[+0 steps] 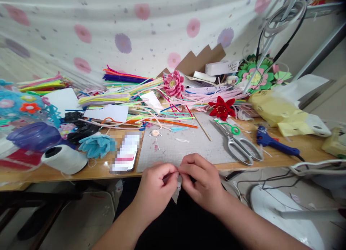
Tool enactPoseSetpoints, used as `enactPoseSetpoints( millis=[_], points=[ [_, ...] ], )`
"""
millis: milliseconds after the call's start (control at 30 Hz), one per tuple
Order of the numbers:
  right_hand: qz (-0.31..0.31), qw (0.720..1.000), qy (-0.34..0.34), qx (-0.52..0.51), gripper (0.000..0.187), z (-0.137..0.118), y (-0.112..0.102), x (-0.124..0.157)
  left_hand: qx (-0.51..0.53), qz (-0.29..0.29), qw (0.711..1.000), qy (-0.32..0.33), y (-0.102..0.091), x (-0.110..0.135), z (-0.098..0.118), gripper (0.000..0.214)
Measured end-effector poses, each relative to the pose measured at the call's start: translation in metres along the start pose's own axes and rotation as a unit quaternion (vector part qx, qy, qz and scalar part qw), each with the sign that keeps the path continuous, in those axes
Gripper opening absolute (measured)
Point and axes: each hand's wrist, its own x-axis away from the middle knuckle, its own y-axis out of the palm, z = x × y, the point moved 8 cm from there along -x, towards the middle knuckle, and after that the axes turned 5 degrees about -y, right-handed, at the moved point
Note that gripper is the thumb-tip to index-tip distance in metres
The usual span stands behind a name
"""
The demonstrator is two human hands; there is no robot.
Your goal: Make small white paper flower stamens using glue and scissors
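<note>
My left hand (pixel 159 185) and my right hand (pixel 200 179) meet at the front edge of the table, above my lap. Both are closed, fingertips pinched together. Between them hangs a small clear plastic piece (pixel 177 194), perhaps a little bag, its upper part hidden by my fingers. Just beyond lies a grey cutting mat (pixel 173 152), with white strands (pixel 182 140) and a small peach-coloured piece (pixel 155 133) on it. Silver scissors (pixel 240 145) rest on the mat's right side. A phone (pixel 126 152) lies left of the mat.
Bundles of pipe cleaners (pixel 127 78) spread along the back. A red flower (pixel 223 108), a pink flower (pixel 173 84) and a blue flower (pixel 97 145) lie among them. A thread spool (pixel 65 159) stands at left, a blue glue gun (pixel 275 141) at right. Yellow plastic bags (pixel 281 111) sit behind it.
</note>
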Motion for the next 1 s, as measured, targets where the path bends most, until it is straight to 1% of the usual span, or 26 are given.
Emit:
enactPoseSetpoints(
  millis=[67, 100, 133, 167, 200, 267, 300, 333, 367, 400, 433, 500, 600, 667, 733, 833, 1000],
  points=[
    [-0.015, 0.999, 0.012, -0.045, 0.019, 0.003, 0.001, -0.001, 0.056, -0.053, 0.996, -0.053, 0.007, -0.001, -0.008, 0.026],
    [-0.019, 0.995, 0.033, -0.087, 0.018, 0.006, 0.001, -0.001, 0.087, -0.076, 0.991, -0.075, 0.01, -0.001, -0.012, 0.027],
    [-0.021, 0.987, 0.067, -0.142, 0.016, 0.012, 0.003, -0.001, 0.117, -0.094, 0.984, -0.093, 0.014, -0.001, -0.015, 0.027],
    [-0.019, 0.971, 0.114, -0.21, 0.013, 0.019, 0.005, 0.0, 0.149, -0.107, 0.977, -0.11, 0.016, 0.0, -0.018, 0.027],
    [-0.012, 0.943, 0.168, -0.286, 0.011, 0.027, 0.008, 0.003, 0.18, -0.114, 0.969, -0.126, 0.019, 0.0, -0.022, 0.025],
    [0.016, 0.863, 0.269, -0.428, 0.007, 0.04, 0.017, 0.01, 0.235, -0.114, 0.953, -0.154, 0.023, -0.001, -0.029, 0.021],
    [0.033, 0.823, 0.303, -0.48, 0.006, 0.044, 0.02, 0.013, 0.256, -0.111, 0.946, -0.165, 0.024, -0.001, -0.032, 0.02],
    [0.048, 0.792, 0.325, -0.515, 0.006, 0.047, 0.023, 0.016, 0.272, -0.105, 0.941, -0.172, 0.024, -0.001, -0.034, 0.019],
    [0.059, 0.772, 0.338, -0.536, 0.007, 0.048, 0.024, 0.017, 0.284, -0.1, 0.937, -0.175, 0.025, -0.002, -0.035, 0.018],
    [0.064, 0.761, 0.344, -0.546, 0.009, 0.049, 0.025, 0.019, 0.292, -0.095, 0.935, -0.176, 0.024, -0.002, -0.036, 0.018],
    [0.066, 0.757, 0.348, -0.549, 0.01, 0.05, 0.025, 0.02, 0.299, -0.092, 0.934, -0.176, 0.024, -0.002, -0.036, 0.018],
    [0.061, 0.76, 0.354, -0.542, 0.015, 0.052, 0.026, 0.022, 0.307, -0.09, 0.931, -0.176, 0.024, -0.003, -0.036, 0.018],
    [0.046, 0.789, 0.359, -0.496, 0.019, 0.054, 0.027, 0.025, 0.294, -0.088, 0.936, -0.174, 0.022, -0.003, -0.035, 0.019],
    [0.036, 0.813, 0.361, -0.455, 0.015, 0.054, 0.027, 0.025, 0.262, -0.083, 0.947, -0.166, 0.02, -0.003, -0.034, 0.021],
    [0.033, 0.834, 0.358, -0.418, 0.016, 0.053, 0.026, 0.024, 0.22, -0.075, 0.961, -0.151, 0.017, -0.003, -0.031, 0.023],
    [0.032, 0.853, 0.352, -0.383, 0.018, 0.051, 0.025, 0.022, 0.166, -0.067, 0.975, -0.128, 0.013, -0.003, -0.025, 0.024],
    [0.029, 0.882, 0.333, -0.333, 0.013, 0.051, 0.025, 0.02, 0.11, -0.062, 0.987, -0.095, 0.01, -0.003, -0.016, 0.026]
  ],
)
